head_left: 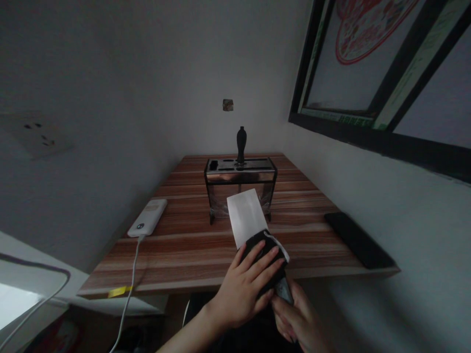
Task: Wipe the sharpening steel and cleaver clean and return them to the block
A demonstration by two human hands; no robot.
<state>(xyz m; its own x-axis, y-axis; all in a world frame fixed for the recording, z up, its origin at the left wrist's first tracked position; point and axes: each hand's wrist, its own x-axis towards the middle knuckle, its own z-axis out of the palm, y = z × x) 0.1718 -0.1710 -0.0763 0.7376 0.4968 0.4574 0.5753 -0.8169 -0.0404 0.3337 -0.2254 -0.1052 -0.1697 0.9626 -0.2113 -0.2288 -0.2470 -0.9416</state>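
Observation:
A cleaver with a broad, pale metal blade [247,215] points away from me, above the table's near part. My right hand [296,314] is closed around its grey handle [283,290]. Across the lower blade lies a black cloth [271,240] with a white edge. My left hand [246,289] presses this cloth onto the blade from above, its fingers laid over it. The cloth hides the blade's lower part. Behind the blade stands a knife holder [241,177] with slots in its metal top and a see-through front. One black handle [241,143] sticks up from it.
The wood-grain table [184,240] meets walls at the back and sides. A white power bank [149,218] with a white cable [133,274] lies at left. A black phone [358,240] lies near the right edge. A dark-framed window [346,120] is at upper right.

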